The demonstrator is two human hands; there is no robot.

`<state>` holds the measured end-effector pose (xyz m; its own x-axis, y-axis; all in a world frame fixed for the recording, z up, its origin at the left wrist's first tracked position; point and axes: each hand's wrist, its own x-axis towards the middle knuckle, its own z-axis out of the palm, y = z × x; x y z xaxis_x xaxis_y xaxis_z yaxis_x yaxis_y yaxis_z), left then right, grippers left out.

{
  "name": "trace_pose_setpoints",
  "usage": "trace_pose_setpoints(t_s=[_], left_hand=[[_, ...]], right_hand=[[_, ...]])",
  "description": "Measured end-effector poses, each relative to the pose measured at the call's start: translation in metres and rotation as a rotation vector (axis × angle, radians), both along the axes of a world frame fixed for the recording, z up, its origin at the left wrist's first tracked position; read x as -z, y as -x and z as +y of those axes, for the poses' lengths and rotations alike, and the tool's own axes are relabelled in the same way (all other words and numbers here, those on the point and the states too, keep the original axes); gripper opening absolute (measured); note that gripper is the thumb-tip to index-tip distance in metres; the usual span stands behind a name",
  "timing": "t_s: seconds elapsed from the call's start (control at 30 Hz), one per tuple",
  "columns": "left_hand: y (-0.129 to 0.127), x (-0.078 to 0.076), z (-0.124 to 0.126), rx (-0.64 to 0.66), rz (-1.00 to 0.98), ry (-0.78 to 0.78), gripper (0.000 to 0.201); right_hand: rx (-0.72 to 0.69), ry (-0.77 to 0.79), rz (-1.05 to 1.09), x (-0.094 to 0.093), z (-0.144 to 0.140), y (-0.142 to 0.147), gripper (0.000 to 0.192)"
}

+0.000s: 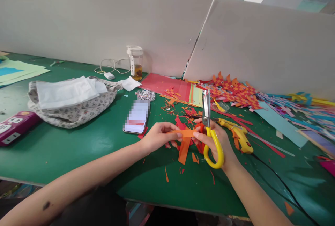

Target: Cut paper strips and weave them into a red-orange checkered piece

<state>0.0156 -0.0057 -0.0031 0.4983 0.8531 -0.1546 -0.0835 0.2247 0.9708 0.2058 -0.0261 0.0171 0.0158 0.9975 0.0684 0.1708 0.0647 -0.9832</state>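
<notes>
Between my two hands are orange paper strips (185, 149), one lying across another, with red strips behind them. My left hand (161, 136) is closed, its thumb pinching the left end of the crosswise strip. The right end is pinched by my right hand (218, 142), which also carries scissors (214, 152) with one yellow and one red handle. The scissors' blades point up and away from me, and the fingers behind them are partly hidden. Orange and red scraps (195, 158) lie around and below the hands.
A yellow glue gun (239, 137) with a black cord lies to the right. Woven orange-red paper pieces (232, 91) and coloured strips are heaped behind. Leftward are a phone (137, 116), a cloth bag (70, 117), a power strip (18, 126) and a bottle (136, 63).
</notes>
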Motion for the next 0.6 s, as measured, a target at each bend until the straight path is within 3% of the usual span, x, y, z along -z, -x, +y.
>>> trace_pose_setpoints(t_s=[0.23, 0.47, 0.6], left_hand=[[-0.0008, 0.0011, -0.0002, -0.015, 0.018, 0.021, 0.032], [0.0031, 0.0017, 0.0063, -0.302, -0.112, 0.007, 0.033], [0.0045, 0.0041, 0.0090, -0.430, -0.202, -0.040, 0.032]], right_hand=[[0.022, -0.023, -0.017, 0.0021, 0.0010, 0.0000, 0.037], [0.132, -0.091, 0.072, 0.0055, 0.0046, -0.0049, 0.041], [0.127, -0.042, 0.092, 0.0044, 0.0049, -0.0037, 0.044]])
